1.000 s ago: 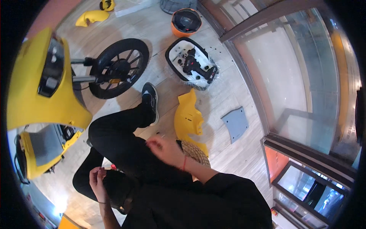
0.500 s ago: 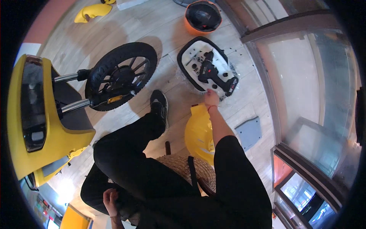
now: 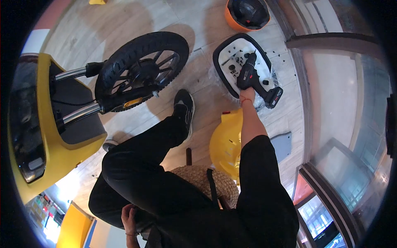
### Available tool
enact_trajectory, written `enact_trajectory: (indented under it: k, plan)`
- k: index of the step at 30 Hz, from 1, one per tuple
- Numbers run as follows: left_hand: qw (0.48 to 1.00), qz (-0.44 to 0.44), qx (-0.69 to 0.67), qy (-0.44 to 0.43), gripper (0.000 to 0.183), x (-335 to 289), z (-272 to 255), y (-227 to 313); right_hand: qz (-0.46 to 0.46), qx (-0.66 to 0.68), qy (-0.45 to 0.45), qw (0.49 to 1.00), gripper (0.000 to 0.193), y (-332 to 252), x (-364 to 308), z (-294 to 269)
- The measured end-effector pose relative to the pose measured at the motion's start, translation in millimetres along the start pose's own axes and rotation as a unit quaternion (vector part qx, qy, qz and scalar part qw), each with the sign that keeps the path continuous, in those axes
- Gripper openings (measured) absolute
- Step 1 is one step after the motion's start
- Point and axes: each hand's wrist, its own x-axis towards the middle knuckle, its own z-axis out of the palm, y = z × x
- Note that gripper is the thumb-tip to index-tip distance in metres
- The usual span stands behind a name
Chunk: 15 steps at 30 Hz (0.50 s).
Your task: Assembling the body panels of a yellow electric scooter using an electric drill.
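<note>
A black cordless drill (image 3: 250, 76) lies across a white shallow tray with a black rim (image 3: 220, 76). My right hand (image 3: 248, 95) reaches in at the tray's near edge, against the drill's rear end; the drill hides its fingertips, so whether they grip anything does not show. Small dark parts (image 3: 233, 68), several of them, are scattered on the tray. Under my right forearm sits a yellow curved shell (image 3: 225, 140). Down at my lap, my left hand (image 3: 129, 219) rests on my black trousers with its fingers curled in and nothing visible in them.
To the left stands a yellow vehicle front (image 3: 62, 153) with a black-tyred wheel (image 3: 142, 72) on a fork. An orange helmet-like bowl (image 3: 248, 16) is beyond the tray. A grey plate (image 3: 282, 146) lies right of my forearm. A framed glass door (image 3: 331, 103) borders the right side.
My right hand has moved from the tray's near rim farther in, up against the drill. The drill sits slightly farther right over the tray. My left hand stays at my lap. The view has shifted.
</note>
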Motion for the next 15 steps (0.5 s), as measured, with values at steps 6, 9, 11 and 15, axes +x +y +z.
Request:
enact_trajectory:
  k: [6,9,11,15]
  plan:
    - [0.998,-0.012,-0.059,0.003,0.019,-4.6,7.1,12.0,-0.044,0.111,0.072,0.990,0.029,25.0,1.8,-4.2]
    - [0.998,0.020,-0.054,-0.020,0.019,0.3,8.6,4.7,-0.214,-0.258,-0.054,0.941,0.020,52.8,-7.0,-18.4]
    - [0.997,0.033,-0.073,-0.024,0.019,4.0,14.7,2.0,-0.321,-0.172,0.006,0.931,0.009,71.4,-38.0,-29.3]
    - [0.987,0.080,-0.136,0.023,0.019,-4.6,12.0,-1.5,0.111,0.479,-0.189,0.850,0.016,8.4,-148.2,-76.5]
